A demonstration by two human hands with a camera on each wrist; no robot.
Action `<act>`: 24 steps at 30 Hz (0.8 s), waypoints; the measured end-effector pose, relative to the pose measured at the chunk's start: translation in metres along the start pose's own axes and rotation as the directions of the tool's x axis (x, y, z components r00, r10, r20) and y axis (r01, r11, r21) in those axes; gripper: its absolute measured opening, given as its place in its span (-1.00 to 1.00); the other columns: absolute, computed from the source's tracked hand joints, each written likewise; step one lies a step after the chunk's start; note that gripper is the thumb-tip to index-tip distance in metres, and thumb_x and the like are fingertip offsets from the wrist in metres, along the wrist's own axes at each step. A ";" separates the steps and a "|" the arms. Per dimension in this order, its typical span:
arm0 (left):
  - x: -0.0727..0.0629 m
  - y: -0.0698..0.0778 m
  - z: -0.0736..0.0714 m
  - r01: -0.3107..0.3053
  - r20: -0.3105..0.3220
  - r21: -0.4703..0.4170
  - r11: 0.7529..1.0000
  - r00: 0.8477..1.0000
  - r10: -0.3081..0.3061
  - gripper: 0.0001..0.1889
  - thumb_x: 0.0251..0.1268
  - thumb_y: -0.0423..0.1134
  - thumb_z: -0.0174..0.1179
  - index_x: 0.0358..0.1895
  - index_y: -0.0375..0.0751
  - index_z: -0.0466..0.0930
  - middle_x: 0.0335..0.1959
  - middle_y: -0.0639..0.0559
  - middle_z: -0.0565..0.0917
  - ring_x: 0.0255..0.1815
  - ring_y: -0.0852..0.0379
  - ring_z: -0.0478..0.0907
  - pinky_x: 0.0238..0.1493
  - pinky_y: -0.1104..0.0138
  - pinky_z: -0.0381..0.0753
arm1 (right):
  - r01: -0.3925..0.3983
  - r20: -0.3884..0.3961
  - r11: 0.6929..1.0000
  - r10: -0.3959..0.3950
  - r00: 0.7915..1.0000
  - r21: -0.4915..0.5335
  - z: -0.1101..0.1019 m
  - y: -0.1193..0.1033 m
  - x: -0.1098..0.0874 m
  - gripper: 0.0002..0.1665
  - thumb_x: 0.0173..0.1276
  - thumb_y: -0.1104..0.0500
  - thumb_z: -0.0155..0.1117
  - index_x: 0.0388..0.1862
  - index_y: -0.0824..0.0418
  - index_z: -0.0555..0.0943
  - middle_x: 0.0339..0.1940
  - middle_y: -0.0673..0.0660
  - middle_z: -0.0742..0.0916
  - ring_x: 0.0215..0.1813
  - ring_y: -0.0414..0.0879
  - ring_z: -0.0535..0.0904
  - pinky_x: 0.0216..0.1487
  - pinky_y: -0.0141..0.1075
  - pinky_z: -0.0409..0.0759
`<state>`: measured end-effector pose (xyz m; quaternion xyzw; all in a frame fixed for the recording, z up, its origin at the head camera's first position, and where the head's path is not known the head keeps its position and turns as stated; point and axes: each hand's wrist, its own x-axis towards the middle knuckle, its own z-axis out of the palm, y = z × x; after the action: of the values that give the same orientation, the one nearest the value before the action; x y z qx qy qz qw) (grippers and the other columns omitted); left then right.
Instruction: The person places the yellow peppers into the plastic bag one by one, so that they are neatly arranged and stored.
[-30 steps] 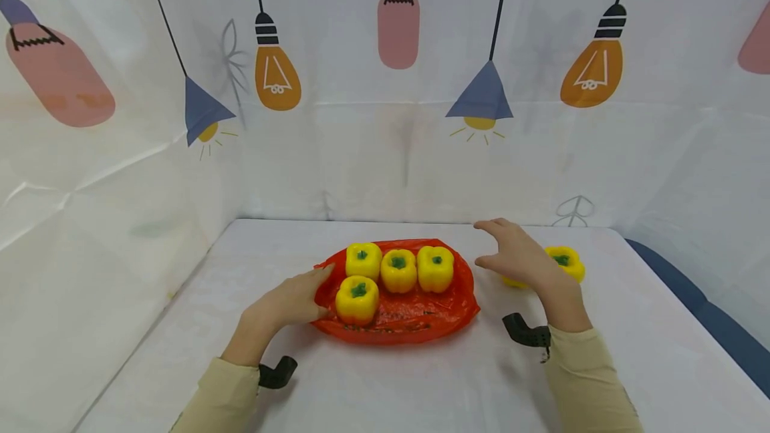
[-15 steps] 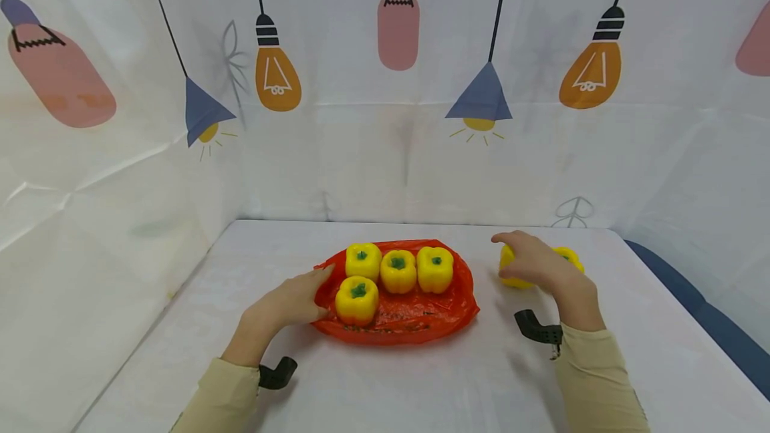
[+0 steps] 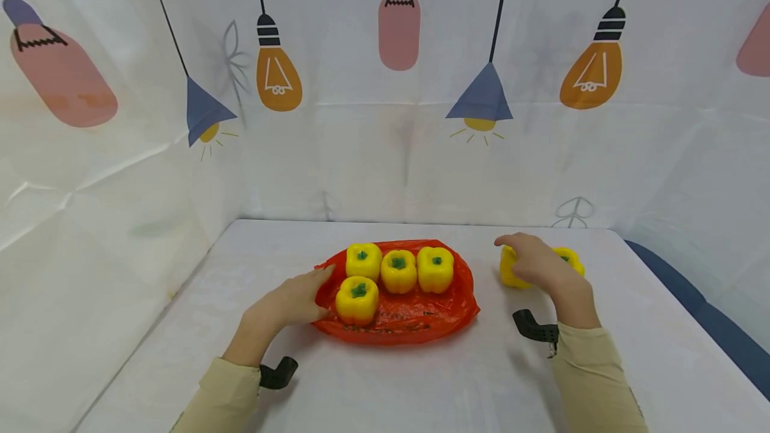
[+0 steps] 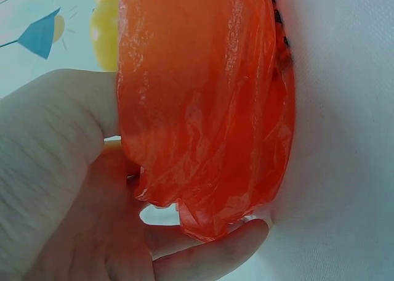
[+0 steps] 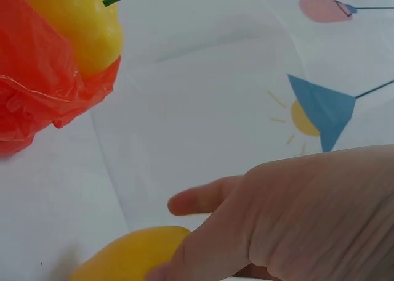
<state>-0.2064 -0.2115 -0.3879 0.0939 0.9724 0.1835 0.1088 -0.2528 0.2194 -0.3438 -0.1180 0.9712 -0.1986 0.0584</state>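
Note:
A red plastic bag [image 3: 415,326] lies spread on the table, with several yellow bell peppers [image 3: 398,271] standing on it, green stems up. My left hand [image 3: 295,299] holds the bag's left edge; in the left wrist view the thumb tucks behind the thin red plastic [image 4: 203,108] and the fingers lie along its outside. To the right of the bag, my right hand [image 3: 535,262] grips a yellow bell pepper [image 3: 508,268] from above. In the right wrist view that pepper [image 5: 129,255] sits between thumb and forefinger; the other fingers are mostly hidden.
Another yellow bell pepper [image 3: 570,259] stands just behind the right hand, partly covered by it. The white table [image 3: 391,393] meets a lamp-printed sheet [image 3: 361,152] at the back. A dark blue seat-like shape [image 3: 680,279] shows past the table's right edge.
My right hand has moved right and down from between the bag and the loose peppers onto the nearer one. My left hand and the bag stay put.

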 end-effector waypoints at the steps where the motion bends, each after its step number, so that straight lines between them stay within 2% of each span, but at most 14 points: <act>1: 0.000 0.000 0.000 0.000 0.000 0.001 1.000 1.000 0.000 -0.15 0.15 -0.16 0.35 0.54 -0.15 0.19 0.49 -0.08 0.38 0.53 -0.14 0.26 0.44 -0.17 0.33 | 0.008 -0.003 1.000 -0.008 1.000 0.003 0.001 0.001 0.001 -0.27 0.14 0.48 -0.02 0.36 0.24 0.45 0.40 0.41 0.45 0.37 0.34 0.32 0.43 0.31 0.25; 8: 0.000 0.002 -0.001 0.002 0.004 0.007 1.000 1.000 -0.002 -0.15 0.16 -0.16 0.35 0.54 -0.13 0.19 0.49 -0.09 0.38 0.53 -0.15 0.25 0.45 -0.17 0.33 | 0.059 -0.014 0.998 -0.059 0.998 0.002 0.004 0.004 0.003 -0.31 0.15 0.50 -0.01 0.31 0.25 0.50 0.36 0.38 0.51 0.34 0.32 0.35 0.42 0.30 0.29; 14: -0.001 0.001 -0.001 -0.010 0.002 0.016 1.000 1.000 0.010 -0.16 0.18 -0.15 0.34 0.54 -0.15 0.18 0.49 -0.10 0.38 0.53 -0.15 0.26 0.45 -0.16 0.32 | 0.035 -0.008 0.999 -0.035 0.999 -0.018 0.001 0.002 0.000 -0.36 0.16 0.45 0.08 0.29 0.27 0.51 0.35 0.40 0.50 0.28 0.32 0.36 0.39 0.29 0.32; 19: 0.000 0.001 0.000 -0.005 0.001 0.020 1.000 1.000 0.005 -0.15 0.18 -0.14 0.34 0.55 -0.14 0.18 0.50 -0.09 0.37 0.53 -0.14 0.25 0.46 -0.15 0.32 | -0.019 0.001 1.000 0.019 1.000 -0.012 -0.001 0.002 -0.004 -0.29 0.09 0.41 0.11 0.31 0.18 0.51 0.35 0.37 0.50 0.23 0.28 0.37 0.33 0.30 0.37; 24: -0.001 0.001 -0.001 -0.002 0.005 0.024 1.000 1.000 0.002 -0.15 0.18 -0.13 0.34 0.55 -0.14 0.18 0.50 -0.10 0.37 0.54 -0.15 0.24 0.46 -0.16 0.31 | 0.010 0.017 1.000 -0.011 1.000 0.023 -0.001 0.002 -0.002 -0.31 0.08 0.42 0.13 0.27 0.17 0.54 0.34 0.34 0.50 0.20 0.25 0.37 0.30 0.25 0.42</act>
<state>-0.2056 -0.2111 -0.3869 0.0964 0.9742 0.1717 0.1100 -0.2512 0.2224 -0.3437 -0.1242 0.9677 -0.2090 0.0670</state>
